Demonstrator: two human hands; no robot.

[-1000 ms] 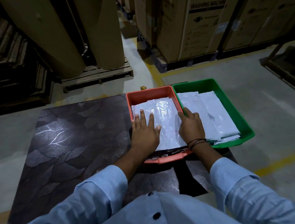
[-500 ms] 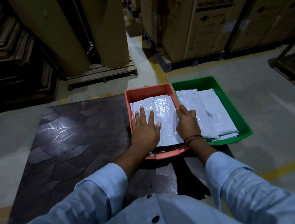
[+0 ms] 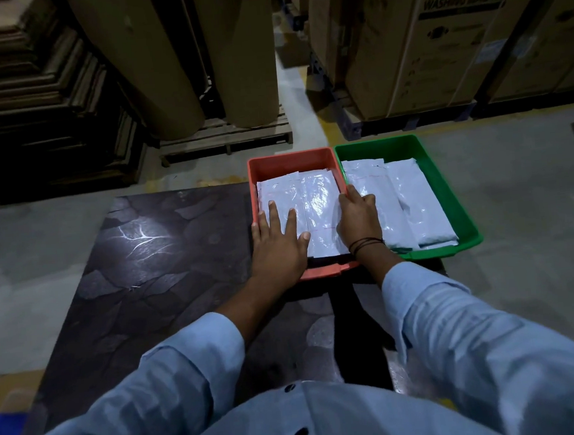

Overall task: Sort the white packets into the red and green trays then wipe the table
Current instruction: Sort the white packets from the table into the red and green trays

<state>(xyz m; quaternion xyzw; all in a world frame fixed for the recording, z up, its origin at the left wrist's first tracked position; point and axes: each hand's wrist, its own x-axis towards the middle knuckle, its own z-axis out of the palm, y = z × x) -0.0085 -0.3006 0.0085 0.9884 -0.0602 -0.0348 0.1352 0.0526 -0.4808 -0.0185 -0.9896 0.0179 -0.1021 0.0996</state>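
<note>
Two trays [image 3: 334, 155] side by side on table's [image 3: 165, 261] far right corner, packets [image 3: 311, 198] inside both, cartons [image 3: 436, 34] behind

Left hand [image 3: 279, 248] covers the near-left corner of the red tray [image 3: 290, 162] and part of the top packet [image 3: 303, 199]. Right hand [image 3: 358, 220] hides the rims where the trays meet; its fingers curl out of sight, grip unclear. Lower packets in the stack hidden. Green tray [image 3: 464, 218]: packet count unclear. Bench [image 3: 151, 262]: near edge hidden by the shirt [image 3: 329, 423]. Carton [image 3: 443, 33]: print cut off at the top edge.
</note>
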